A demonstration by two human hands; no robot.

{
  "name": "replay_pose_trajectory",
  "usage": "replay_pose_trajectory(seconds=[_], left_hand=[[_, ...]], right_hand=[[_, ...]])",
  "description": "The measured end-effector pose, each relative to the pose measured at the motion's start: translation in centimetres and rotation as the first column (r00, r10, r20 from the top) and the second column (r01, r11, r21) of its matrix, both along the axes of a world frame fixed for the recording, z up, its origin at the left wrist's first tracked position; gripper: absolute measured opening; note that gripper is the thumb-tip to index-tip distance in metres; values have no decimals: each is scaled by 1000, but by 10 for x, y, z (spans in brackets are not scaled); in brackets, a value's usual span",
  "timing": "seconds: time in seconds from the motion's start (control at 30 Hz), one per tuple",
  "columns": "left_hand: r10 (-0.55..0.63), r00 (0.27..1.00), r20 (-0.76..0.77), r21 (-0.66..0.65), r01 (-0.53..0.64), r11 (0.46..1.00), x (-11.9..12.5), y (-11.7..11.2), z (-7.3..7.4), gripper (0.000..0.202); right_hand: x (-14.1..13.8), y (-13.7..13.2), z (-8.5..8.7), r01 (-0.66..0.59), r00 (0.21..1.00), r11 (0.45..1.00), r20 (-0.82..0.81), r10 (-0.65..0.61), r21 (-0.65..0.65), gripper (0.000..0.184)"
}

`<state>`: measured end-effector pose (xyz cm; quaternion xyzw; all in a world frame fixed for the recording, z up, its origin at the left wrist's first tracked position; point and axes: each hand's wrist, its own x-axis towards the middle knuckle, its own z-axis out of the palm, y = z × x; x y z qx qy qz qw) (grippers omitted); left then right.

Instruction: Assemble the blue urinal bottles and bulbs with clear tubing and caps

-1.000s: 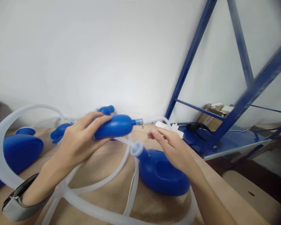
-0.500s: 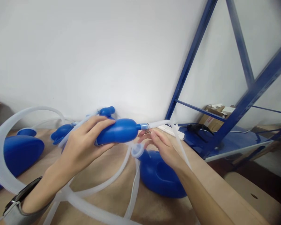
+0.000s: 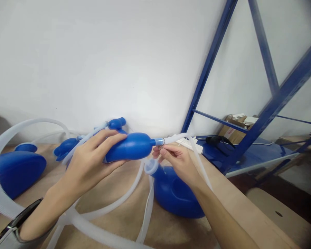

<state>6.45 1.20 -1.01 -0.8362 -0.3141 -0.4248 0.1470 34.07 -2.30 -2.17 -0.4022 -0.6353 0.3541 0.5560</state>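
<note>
My left hand [image 3: 93,155] is wrapped round a smooth blue bulb-shaped part [image 3: 138,146], held nearly level above the table. From the bulb's narrow nozzle a translucent white tube [image 3: 182,137] runs right and bends downward. Around the tube's end at the nozzle sits a thin metal hose clamp [image 3: 163,141]. My right hand [image 3: 177,159] is closed at the clamp, thumb and fingers pinching its lower metal part; the fingertips partly hide it. Below stands a larger blue plastic bottle [image 3: 176,193] with a translucent funnel-like mouth [image 3: 151,166].
Branching white hoses [image 3: 103,211] cross the brown tabletop [image 3: 119,231]. Another blue bottle [image 3: 22,169] and smaller blue bulb parts [image 3: 67,147] lie left. A power strip [image 3: 189,144] is behind my right hand. A blue metal rack [image 3: 209,65] and a stool [image 3: 274,214] stand right.
My right fingers have closed in more tightly around the clamp's lower part. The bulb and my left hand stay nearly still, and the view has shifted slightly.
</note>
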Motion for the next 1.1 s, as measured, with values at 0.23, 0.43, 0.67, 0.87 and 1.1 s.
replay_pose_trajectory(seconds=[0.23, 0.43, 0.67, 0.87, 1.1], left_hand=[[-17, 1000, -18, 26, 18, 999, -2, 1, 0, 39], [-12, 999, -38, 21, 13, 1000, -4, 2, -2, 41], [-21, 999, -33, 37, 22, 999, -3, 3, -2, 40], [-12, 999, -30, 65, 14, 998, -4, 3, -2, 41], [-23, 999, -22, 74, 24, 997, -3, 0, -1, 39]], right_hand=[[5, -3, 1, -59, 997, 997, -43, 57, -47, 41], [-1, 1, -4, -265, 949, 957, -208, 236, -121, 64], [-1, 2, -6, -340, 932, 927, -193, 308, -160, 53], [-1, 3, -10, -314, 941, 943, -166, 295, -109, 50], [3, 8, -16, -260, 965, 961, -62, 255, -93, 63]])
